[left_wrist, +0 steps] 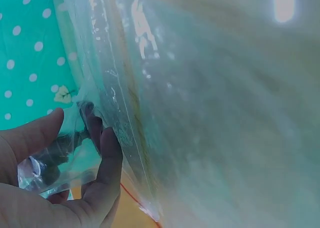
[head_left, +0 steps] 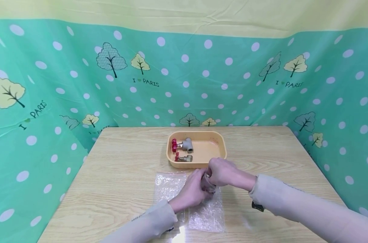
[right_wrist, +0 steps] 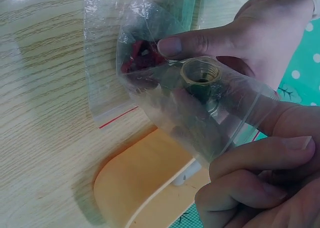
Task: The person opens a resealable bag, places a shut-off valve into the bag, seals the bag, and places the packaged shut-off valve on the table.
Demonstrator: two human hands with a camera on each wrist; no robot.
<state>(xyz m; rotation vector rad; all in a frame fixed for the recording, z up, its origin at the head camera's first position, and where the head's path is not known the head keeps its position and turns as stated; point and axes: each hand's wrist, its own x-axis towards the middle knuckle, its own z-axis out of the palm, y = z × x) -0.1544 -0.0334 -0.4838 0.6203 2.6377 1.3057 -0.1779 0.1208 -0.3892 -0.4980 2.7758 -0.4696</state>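
Observation:
Above the front edge of the tray, both hands hold a clear zip bag [right_wrist: 175, 128] with a valve inside. Through the plastic, the right wrist view shows the valve's brass threaded end [right_wrist: 202, 75] and red handwheel [right_wrist: 142, 60]. My left hand [head_left: 191, 190] grips the bag and valve from outside, its thumb beside the handwheel. My right hand [head_left: 221, 172] pinches the bag near its mouth, with its fingers curled. In the left wrist view, the bagged valve [left_wrist: 55, 160] sits dark and blurred between thumb and fingers.
A beige tray [head_left: 184, 165] behind the hands holds a grey tee-shaped valve [head_left: 187, 145] and a smaller brass valve [head_left: 185, 158], both with red handwheels. Clear bags [head_left: 168, 185] lie flat on the wooden table [head_left: 117, 189], partly under the arms. A green dotted curtain [head_left: 187, 77] surrounds the table.

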